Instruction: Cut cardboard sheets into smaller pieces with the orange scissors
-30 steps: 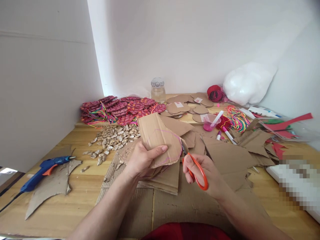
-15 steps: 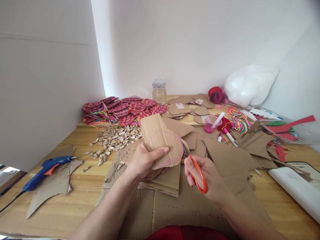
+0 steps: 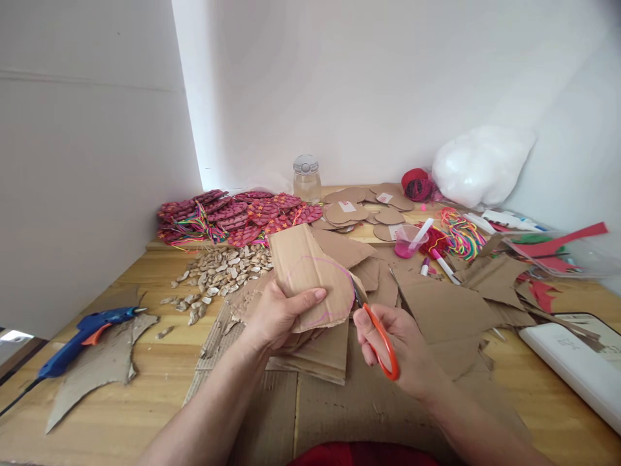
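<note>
My left hand (image 3: 286,314) grips a piece of cardboard (image 3: 320,278) by its left side, thumb on top. A purple curved line is drawn on this piece. Wrapped round the orange handles of a pair of scissors (image 3: 383,340), my right hand (image 3: 395,336) holds the blades at the cardboard's right edge, along the purple line. A narrow strip of cardboard stands off beside the blades. Underneath lie more cardboard pieces (image 3: 334,362), partly hidden by my left hand and the held piece.
A blue glue gun (image 3: 87,340) lies at left, near peanut shells (image 3: 228,272). Patterned pink bundles (image 3: 237,217), a lidded jar (image 3: 306,181) and cut cardboard shapes (image 3: 347,212) line the back. Cardboard scraps (image 3: 495,278), markers (image 3: 444,265) and a white device (image 3: 572,369) are at right.
The whole view has shifted slightly. A strip at the cardboard's right edge now stands further off beside the scissor blades. Both hands keep their grips.
</note>
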`<state>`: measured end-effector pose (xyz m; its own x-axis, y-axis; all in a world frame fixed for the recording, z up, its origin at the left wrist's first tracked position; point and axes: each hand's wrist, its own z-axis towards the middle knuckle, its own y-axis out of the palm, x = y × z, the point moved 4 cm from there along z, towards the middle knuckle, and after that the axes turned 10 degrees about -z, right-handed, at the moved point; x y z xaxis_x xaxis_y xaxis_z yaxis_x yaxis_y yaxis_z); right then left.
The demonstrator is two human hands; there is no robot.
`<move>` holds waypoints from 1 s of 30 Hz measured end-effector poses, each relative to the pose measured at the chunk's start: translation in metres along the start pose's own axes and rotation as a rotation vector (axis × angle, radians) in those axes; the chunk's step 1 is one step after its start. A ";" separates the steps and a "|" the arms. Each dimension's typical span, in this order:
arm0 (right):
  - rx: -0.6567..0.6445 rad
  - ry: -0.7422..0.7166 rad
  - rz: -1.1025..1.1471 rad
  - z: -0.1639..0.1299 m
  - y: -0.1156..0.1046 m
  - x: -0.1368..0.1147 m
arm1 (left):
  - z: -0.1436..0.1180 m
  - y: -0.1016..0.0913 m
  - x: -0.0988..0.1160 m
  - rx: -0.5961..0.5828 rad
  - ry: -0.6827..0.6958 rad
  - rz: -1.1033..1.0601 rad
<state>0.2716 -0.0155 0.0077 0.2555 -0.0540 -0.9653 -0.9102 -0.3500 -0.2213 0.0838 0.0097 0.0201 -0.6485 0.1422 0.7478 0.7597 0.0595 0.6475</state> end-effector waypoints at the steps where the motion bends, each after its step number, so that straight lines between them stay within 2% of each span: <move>1: 0.006 -0.001 -0.005 0.000 0.000 0.002 | 0.000 0.000 0.000 0.001 0.000 0.006; 8: 0.059 0.036 -0.090 0.000 -0.001 0.013 | 0.000 0.000 0.000 0.010 0.002 0.013; 12: 0.073 -0.012 -0.111 -0.001 -0.001 0.013 | -0.001 0.002 0.001 -0.004 0.002 0.017; 17: 0.091 -0.054 -0.154 -0.001 0.000 0.012 | 0.000 0.001 0.000 0.044 -0.033 0.021; 25: 0.100 -0.057 -0.250 -0.002 -0.004 0.013 | -0.001 0.002 0.001 0.033 -0.046 -0.029; 30: 0.051 -0.042 -0.142 0.002 -0.004 0.009 | 0.000 -0.001 0.003 0.021 -0.020 -0.028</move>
<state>0.2765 -0.0129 -0.0004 0.3701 0.0325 -0.9284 -0.8813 -0.3037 -0.3620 0.0809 0.0102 0.0216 -0.6686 0.1597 0.7263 0.7423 0.0846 0.6648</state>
